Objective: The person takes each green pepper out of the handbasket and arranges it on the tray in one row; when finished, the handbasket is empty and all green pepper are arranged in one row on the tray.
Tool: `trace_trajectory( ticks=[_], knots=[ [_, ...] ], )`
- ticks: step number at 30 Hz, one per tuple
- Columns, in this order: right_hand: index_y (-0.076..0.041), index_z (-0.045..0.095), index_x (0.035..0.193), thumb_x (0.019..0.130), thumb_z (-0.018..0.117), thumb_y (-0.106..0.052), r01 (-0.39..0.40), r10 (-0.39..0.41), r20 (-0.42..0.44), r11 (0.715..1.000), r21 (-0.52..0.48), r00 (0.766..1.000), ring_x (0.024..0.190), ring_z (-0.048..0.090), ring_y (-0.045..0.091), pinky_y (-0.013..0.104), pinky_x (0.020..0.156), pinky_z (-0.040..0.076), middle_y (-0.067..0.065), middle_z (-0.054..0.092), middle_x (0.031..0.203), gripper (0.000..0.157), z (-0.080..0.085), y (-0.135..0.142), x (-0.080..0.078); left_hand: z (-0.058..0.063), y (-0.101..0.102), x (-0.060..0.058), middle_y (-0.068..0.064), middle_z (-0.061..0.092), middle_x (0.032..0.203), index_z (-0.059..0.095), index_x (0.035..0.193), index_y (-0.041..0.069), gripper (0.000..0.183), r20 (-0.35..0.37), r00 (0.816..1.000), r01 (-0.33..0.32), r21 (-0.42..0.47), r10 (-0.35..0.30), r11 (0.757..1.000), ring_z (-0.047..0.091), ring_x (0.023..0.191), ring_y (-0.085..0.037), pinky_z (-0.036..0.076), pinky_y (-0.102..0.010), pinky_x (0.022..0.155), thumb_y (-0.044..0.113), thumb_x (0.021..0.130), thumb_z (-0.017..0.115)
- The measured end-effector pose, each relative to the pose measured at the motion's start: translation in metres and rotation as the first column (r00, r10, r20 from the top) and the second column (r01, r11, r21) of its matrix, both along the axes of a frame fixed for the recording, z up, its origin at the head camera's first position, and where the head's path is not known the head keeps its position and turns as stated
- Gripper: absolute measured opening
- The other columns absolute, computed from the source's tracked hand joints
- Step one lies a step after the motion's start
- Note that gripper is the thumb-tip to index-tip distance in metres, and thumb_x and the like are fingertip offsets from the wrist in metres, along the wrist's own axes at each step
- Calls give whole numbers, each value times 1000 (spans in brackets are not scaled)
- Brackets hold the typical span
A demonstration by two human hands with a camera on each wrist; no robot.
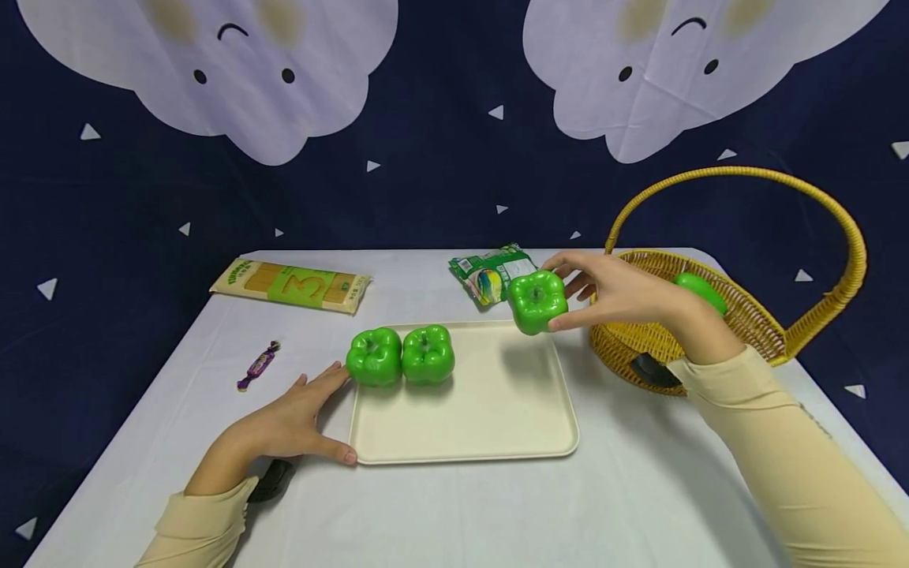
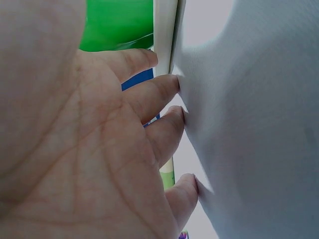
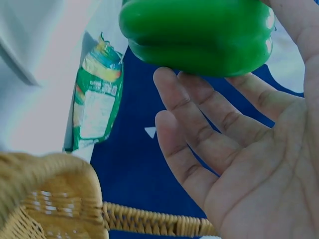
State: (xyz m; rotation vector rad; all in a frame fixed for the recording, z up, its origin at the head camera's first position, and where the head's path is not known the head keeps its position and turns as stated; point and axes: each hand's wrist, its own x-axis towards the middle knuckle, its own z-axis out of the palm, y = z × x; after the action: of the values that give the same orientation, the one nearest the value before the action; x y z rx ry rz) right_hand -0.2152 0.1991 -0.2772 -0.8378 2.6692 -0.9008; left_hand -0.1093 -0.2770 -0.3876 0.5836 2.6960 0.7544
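A green bell pepper [image 1: 537, 302] is held by my right hand [image 1: 625, 293] between thumb and fingers, raised over the tray's far right corner. In the right wrist view the fingertips meet the underside of that pepper [image 3: 197, 37]. On the left part of the cream tray [image 1: 469, 422] sit two more bell peppers, the left one [image 1: 374, 357] and its neighbour [image 1: 428, 355], side by side. My left hand [image 1: 287, 420] is spread at the tray's left edge, thumb at the near corner and fingertips by the left pepper. Its fingers rest on the tablecloth in the left wrist view.
At the right stands a wicker basket [image 1: 753, 315] with a tall handle and a green item [image 1: 701, 292] inside, partly behind my right forearm. A green snack bag [image 1: 490, 272] lies behind the tray. Noodle pack [image 1: 291, 284] and purple wrapped candy [image 1: 259, 366] lie at left.
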Motion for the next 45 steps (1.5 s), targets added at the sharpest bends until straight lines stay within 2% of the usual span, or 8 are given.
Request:
trace_trajectory(
  ticks=[10, 21, 29, 37, 45],
  knots=[
    [-16, 59, 139, 84, 94, -34, -62, 63, 22, 998, -22, 998, 113, 75, 23, 45, 104, 63, 7, 70, 127, 68, -16, -15, -7, -2, -1, -1, -27, 29, 174, 28, 169, 2, 138, 5, 1000, 2, 2, -2, 1000, 19, 164, -52, 6, -81, 127, 65, 66, 95],
    [-7, 57, 142, 88, 91, -30, -120, 123, 67, 991, -59, 990, 113, 75, 24, 45, 107, 61, 13, 69, 131, 68, -29, -31, -10, -2, -1, -1, -28, 30, 174, 29, 168, 0, 138, -3, 1000, 2, -3, -2, 1000, 21, 163, -51, 8, -81, 127, 66, 67, 95],
    [-6, 56, 144, 87, 92, -27, -137, 143, 118, 989, -55, 983, 113, 76, 25, 43, 106, 62, 14, 69, 131, 70, -37, -41, -12, -2, -2, -1, -28, 30, 174, 28, 168, 0, 138, -2, 1000, 3, -5, -3, 1000, 20, 163, -52, 8, -82, 126, 65, 66, 95],
    [-6, 55, 145, 86, 92, -31, -149, 153, 162, 988, -38, 975, 116, 75, 25, 40, 106, 62, 12, 69, 133, 73, -48, -52, -13, -1, -1, -1, -28, 30, 174, 28, 168, -1, 138, -1, 1000, 0, -5, 0, 1000, 20, 163, -52, 8, -81, 127, 65, 66, 95],
    [-4, 54, 147, 85, 92, -32, -163, 166, 213, 986, -32, 963, 120, 74, 27, 46, 113, 58, 14, 68, 135, 78, -57, -61, -13, -1, -1, -1, -28, 29, 174, 28, 168, -1, 139, 3, 1000, -3, -12, 3, 1000, 20, 164, -51, 8, -81, 127, 65, 66, 95]
  ],
)
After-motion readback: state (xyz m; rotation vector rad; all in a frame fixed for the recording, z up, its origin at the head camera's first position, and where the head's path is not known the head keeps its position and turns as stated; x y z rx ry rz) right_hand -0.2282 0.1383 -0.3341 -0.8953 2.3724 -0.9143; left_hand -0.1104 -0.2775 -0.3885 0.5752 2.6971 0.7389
